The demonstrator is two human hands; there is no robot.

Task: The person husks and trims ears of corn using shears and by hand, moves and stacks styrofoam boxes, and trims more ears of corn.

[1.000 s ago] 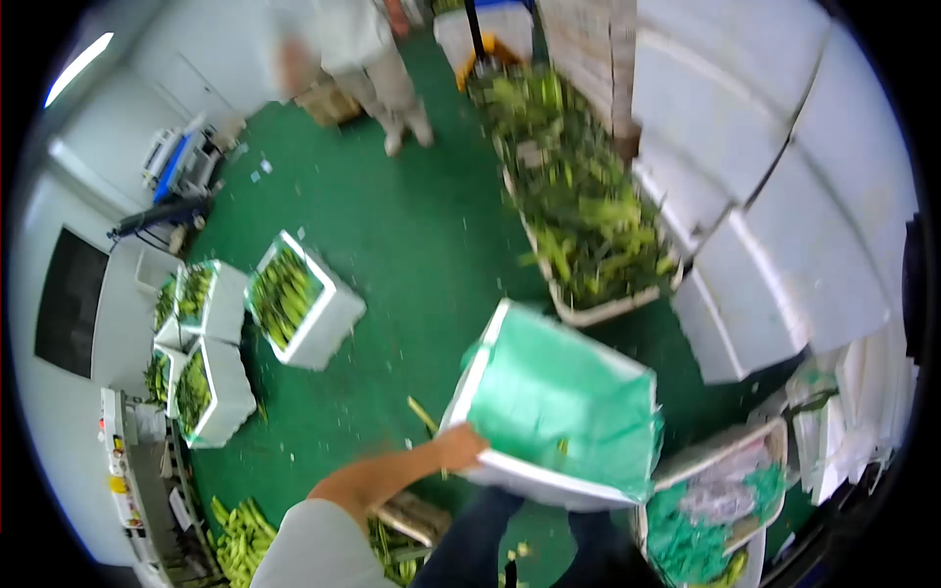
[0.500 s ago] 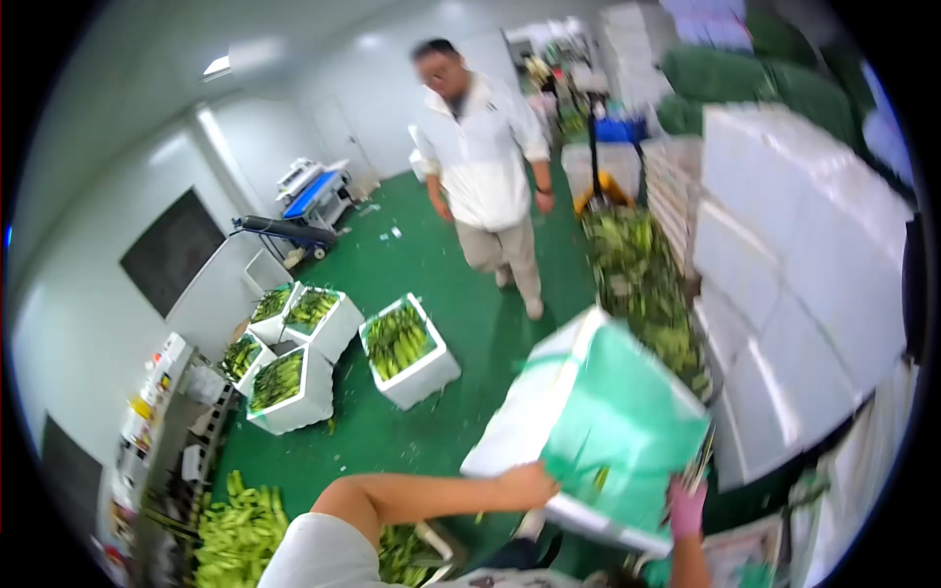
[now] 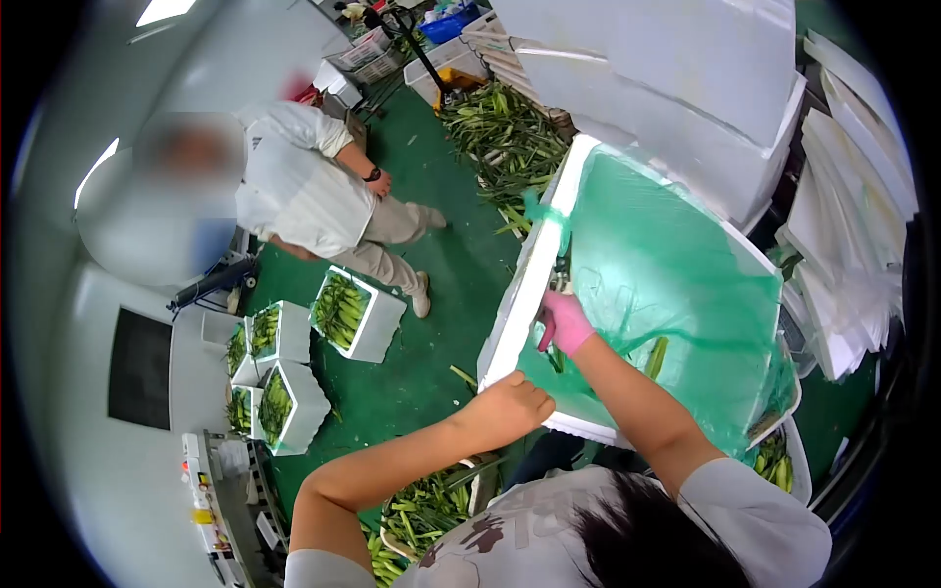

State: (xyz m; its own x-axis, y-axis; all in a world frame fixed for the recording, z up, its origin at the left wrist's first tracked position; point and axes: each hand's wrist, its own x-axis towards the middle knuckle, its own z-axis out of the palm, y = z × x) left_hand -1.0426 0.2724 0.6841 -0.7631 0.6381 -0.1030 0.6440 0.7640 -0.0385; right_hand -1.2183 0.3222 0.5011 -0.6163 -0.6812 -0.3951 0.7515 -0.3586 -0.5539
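Observation:
A large white foam box (image 3: 508, 323) with a thin green plastic liner (image 3: 647, 240) stands tilted in front of me. My left hand (image 3: 508, 407) is closed on the box's near-left edge, its fingers curled in. Inside the box, close to the left wall, is my right hand (image 3: 569, 323) in a pink glove. It is closed round what looks like pruning shears (image 3: 561, 279), with a red handle and metal end partly hidden. A green leaf strip (image 3: 656, 358) lies on the liner.
Another person (image 3: 304, 186) stands beyond the box to the left. Several foam boxes (image 3: 377, 328) of green ears like corn stand on the floor. A leaf heap (image 3: 500, 137) lies behind, foam boxes (image 3: 676, 88) are stacked right, and more ears (image 3: 431, 505) lie near my body.
The box has turned so its lined inside faces me. My right hand has moved from its right side to the left inner wall. The other person appears farther left as my view has shifted.

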